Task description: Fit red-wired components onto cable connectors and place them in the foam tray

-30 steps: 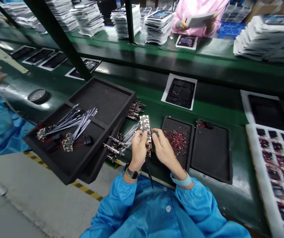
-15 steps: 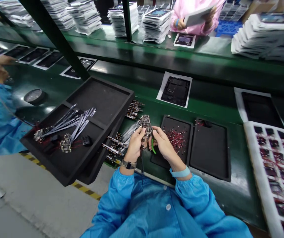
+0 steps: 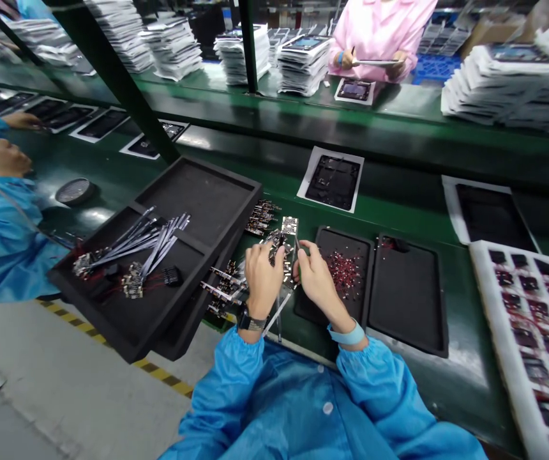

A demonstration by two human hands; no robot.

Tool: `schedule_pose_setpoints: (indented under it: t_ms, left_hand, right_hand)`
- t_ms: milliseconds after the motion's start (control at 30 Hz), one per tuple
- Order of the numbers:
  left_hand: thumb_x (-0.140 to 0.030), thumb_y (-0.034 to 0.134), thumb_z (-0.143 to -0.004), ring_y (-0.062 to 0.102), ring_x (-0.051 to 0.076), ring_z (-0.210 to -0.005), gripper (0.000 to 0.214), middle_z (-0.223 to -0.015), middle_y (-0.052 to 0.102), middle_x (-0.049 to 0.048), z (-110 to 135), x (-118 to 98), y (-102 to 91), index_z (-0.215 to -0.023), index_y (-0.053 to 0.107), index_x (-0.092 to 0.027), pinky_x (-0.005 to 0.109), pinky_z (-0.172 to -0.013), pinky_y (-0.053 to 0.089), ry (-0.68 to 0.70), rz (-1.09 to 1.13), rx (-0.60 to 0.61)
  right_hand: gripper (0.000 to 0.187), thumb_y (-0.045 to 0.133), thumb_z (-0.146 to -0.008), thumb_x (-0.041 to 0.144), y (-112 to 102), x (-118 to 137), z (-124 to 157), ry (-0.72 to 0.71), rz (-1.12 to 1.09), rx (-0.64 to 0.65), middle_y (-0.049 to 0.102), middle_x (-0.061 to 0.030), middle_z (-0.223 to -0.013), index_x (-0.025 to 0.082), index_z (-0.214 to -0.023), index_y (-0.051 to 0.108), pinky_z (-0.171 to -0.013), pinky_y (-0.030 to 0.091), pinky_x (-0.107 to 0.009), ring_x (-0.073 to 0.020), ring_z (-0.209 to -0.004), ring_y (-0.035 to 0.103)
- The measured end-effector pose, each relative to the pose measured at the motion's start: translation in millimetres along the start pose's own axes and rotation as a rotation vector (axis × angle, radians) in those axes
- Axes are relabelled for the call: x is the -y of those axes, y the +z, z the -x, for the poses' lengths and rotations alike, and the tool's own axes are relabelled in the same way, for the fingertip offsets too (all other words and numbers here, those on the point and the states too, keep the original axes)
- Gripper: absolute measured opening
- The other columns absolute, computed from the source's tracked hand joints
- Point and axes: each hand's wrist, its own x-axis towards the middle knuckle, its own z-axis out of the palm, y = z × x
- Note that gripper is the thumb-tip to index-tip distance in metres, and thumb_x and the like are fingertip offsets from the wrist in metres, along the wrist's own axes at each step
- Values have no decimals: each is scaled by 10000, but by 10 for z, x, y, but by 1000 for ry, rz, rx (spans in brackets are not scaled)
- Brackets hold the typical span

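Note:
My left hand [image 3: 262, 278] is closed around a small circuit board [image 3: 288, 237] with a flat ribbon cable [image 3: 277, 313] hanging down from it. My right hand [image 3: 315, 278] pinches the board's right edge, fingers curled, with a small green-tipped tool half hidden in them. Both hands hover over the green bench, just left of a black tray holding small red parts [image 3: 344, 271]. More boards with ribbon cables [image 3: 224, 284] lie under my left hand.
A large black foam tray [image 3: 198, 191] with cabled boards [image 3: 135, 249] juts over the bench edge at left. An empty-looking black tray [image 3: 408, 294] and a white tray of parts [image 3: 537, 319] lie right. A black panel on white backing [image 3: 332, 179] lies beyond. Other workers stand left and across.
The board in my hands tipped away and came back upright, and my hands shifted slightly up the bench. The worker in pink lowered the panel they hold.

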Motion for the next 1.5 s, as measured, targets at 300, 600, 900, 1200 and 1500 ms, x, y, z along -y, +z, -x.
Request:
schedule_pose_setpoints:
  t_ms: [300,600,900,1200,1500]
  left_hand:
    - [-376,724,-898,708,177,-806,264,-905,763,92,-548,-211,245,-979,746,-125,274,-765,545,-252,632,66]
    - [-335,765,-858,676,143,-654,218,-794,750,66,-408,-525,95,-893,755,-120,247,-633,538,-247,660,28]
    - [-307,748,-863,662,130,-625,190,-793,752,64,-258,-577,121,-900,755,-121,234,-609,531,-267,667,42]
    - [-383,829,-770,623,107,-571,295,-755,730,49,-204,-495,204,-867,745,-117,219,-562,496,-421,881,81]
    - [-323,706,-892,679,133,-604,233,-804,764,83,-138,-588,122,-925,751,-96,231,-596,538,-288,591,-45]
  right_hand:
    - [452,368,-1084,472,-56,106,55,-82,-40,53,624,8,-698,200,-1434,455,-640,477,-343,-217,-631,611]
    - [458,366,-1085,475,-234,379,23,-106,-78,-14,651,-6,-763,192,-1430,473,-640,463,-316,-197,-673,607]
    - [411,379,-1080,467,-234,401,99,-81,-37,-64,635,-15,-736,230,-1389,510,-676,485,-360,-237,-687,631]
    - [414,364,-1080,501,-239,383,145,-80,-199,-7,621,-1,-707,237,-1379,476,-605,500,-350,-215,-604,601]
    - [501,348,-1083,449,-232,311,168,-58,41,-65,658,-42,-786,190,-1507,412,-658,485,-368,-245,-695,645]
